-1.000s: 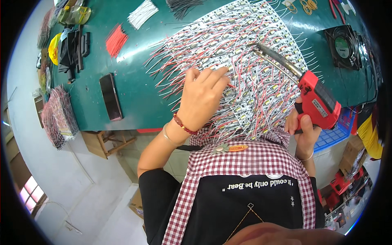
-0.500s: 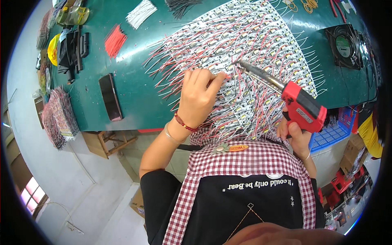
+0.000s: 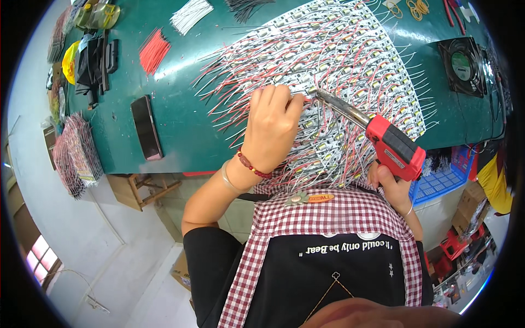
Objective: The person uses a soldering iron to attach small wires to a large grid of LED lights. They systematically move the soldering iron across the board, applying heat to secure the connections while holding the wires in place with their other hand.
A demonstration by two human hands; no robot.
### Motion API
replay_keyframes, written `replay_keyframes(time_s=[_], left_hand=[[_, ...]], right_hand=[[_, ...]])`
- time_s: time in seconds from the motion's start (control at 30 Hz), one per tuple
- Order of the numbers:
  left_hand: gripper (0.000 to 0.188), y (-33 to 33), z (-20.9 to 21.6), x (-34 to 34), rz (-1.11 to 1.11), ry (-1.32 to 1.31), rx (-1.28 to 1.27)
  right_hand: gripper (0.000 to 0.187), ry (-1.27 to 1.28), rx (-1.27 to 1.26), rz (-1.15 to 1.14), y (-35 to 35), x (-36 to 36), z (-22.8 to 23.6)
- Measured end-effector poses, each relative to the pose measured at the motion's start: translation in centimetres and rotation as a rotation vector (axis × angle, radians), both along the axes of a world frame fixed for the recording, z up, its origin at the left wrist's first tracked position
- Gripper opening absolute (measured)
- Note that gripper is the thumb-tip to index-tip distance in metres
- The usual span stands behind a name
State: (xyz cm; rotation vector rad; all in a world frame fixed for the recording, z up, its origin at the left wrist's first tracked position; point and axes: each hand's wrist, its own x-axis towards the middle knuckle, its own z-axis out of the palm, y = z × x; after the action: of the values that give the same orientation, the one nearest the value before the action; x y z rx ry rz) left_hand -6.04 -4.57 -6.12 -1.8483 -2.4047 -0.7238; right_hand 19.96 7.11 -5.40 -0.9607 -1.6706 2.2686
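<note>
A broad sheet of white LED circuit boards (image 3: 358,46), bristling with red, white and black wires, lies across the near part of the table. Above its middle, my left hand (image 3: 272,126) is closed in a pinch; a bit of red wire (image 3: 308,100) shows at the fingertips. My right hand (image 3: 392,185) grips the handle of a red and black soldering gun (image 3: 395,141). Its dark tip points left and sits close beside my left fingertips, over the boards. Whether the tip touches a board I cannot make out.
On the green table (image 3: 188,117) lie a phone (image 3: 146,128), red wires (image 3: 155,52), white wires (image 3: 191,15) and black wires (image 3: 249,7). A black fan (image 3: 462,65) stands at the right, near red-handled pliers (image 3: 455,15). A blue basket (image 3: 440,186) is below the right edge.
The soldering gun has moved left and a little down in my right hand, bringing its tip closer to my left fingertips. My left hand stays pinched in nearly the same spot.
</note>
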Motion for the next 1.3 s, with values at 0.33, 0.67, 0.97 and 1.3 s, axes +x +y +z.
replay_keyframes(time_s=[0.33, 0.67, 0.97, 1.3], left_hand=[[0.018, 0.5, 0.5, 0.0, -0.047, 0.047, -0.045], [0.018, 0.6, 0.8, 0.0, -0.058, 0.07, -0.101], [0.015, 0.0, 1.5, -0.7, -0.044, 0.062, -0.139], [0.02, -2.7, 7.0, -1.4, 0.221, 0.01, -0.136]], right_hand=[[0.011, -0.087, 0.09, 0.085, -0.1, 0.8, -0.8], [0.011, 0.024, -0.013, 0.003, 0.0, 0.2, 0.3], [0.04, 0.119, 0.019, -0.141, -0.1, -0.5, 0.9], [0.054, 0.233, 0.074, -0.324, 1.7, -1.3, 1.1]])
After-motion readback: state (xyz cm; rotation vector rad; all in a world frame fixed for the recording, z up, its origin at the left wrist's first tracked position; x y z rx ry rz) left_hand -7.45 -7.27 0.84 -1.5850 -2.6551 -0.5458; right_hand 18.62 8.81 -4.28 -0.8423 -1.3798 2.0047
